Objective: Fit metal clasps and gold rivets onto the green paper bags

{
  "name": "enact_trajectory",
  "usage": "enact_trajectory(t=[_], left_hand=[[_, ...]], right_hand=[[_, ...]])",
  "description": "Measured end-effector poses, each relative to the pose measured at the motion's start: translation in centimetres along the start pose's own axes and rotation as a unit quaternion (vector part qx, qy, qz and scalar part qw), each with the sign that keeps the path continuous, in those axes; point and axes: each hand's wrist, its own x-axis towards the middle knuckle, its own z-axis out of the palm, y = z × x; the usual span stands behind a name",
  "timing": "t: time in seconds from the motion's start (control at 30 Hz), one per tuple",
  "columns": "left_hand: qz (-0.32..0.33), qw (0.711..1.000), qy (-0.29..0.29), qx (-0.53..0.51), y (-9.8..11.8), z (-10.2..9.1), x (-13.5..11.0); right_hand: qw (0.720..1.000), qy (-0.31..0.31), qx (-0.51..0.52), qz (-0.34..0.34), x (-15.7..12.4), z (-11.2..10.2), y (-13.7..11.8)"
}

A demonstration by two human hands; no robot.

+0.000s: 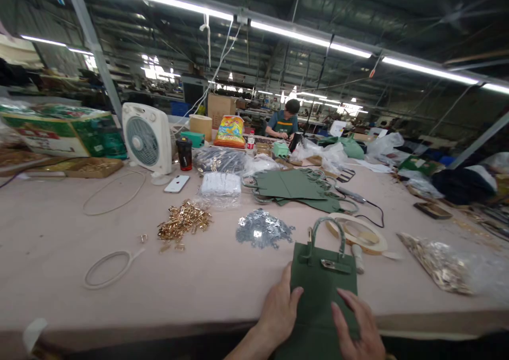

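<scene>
At five o'clock, the green bag piece (pixel 314 283) lay over the surface's (pixel 178 304) near edge, its handle (pixel 328 221) and strap (pixel 341 266) already attached. The left grip (pixel 278 309) touched its side, pinching or not I could not tell; the right grip (pixel 361 328) was spread. From the piece, loose gold fittings (pixel 183 222) at ten and stacked green pieces (pixel 286 184) near twelve seemed the work left.

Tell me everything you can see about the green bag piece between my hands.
The green bag piece looks like dark matte leather, with an arched handle and a strap bearing a silvery metal plate near the top. It spans the near edge of the table, handle away from you, lower end out of frame. Your left hand touches its left edge; your right hand is over its right side.
</scene>
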Motion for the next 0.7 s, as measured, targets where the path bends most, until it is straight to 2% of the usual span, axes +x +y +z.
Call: enact_trajectory(t=[0.1, 0.2, 0.3, 0.4, 0.53, 0.7], left_hand=[[0.027, 0.995, -0.001, 0.099, -0.7, -1.0, 0.8], [0.08, 0.975, 0.001, 0.206, -2.0, -3.3, 1.8], [0.153, 0.935, -0.024, 0.32, -3.5, -6.0, 3.2], [0.197, 0.901, -0.062, 0.382, -4.5, -7.4, 5.0], [0.202, 0.898, -0.07, 0.386, -4.4, -7.3, 8.9], [0.216, 0.89, -0.126, 0.38, -4.4, -7.7, 14.1]], right_hand=[[0.99, -0.101, 0.095, 0.001, 3.3, 3.7, -2.9], [0.987, -0.108, 0.113, 0.03, 4.4, 6.8, -3.4], [0.988, -0.096, 0.097, 0.064, 3.8, 8.6, -2.5], [0.99, -0.088, 0.086, 0.072, 3.2, 9.1, -1.6], [0.99, -0.083, 0.074, 0.087, 3.5, 9.0, -1.0], [0.986, -0.085, 0.072, 0.126, 4.5, 8.8, -0.7]])
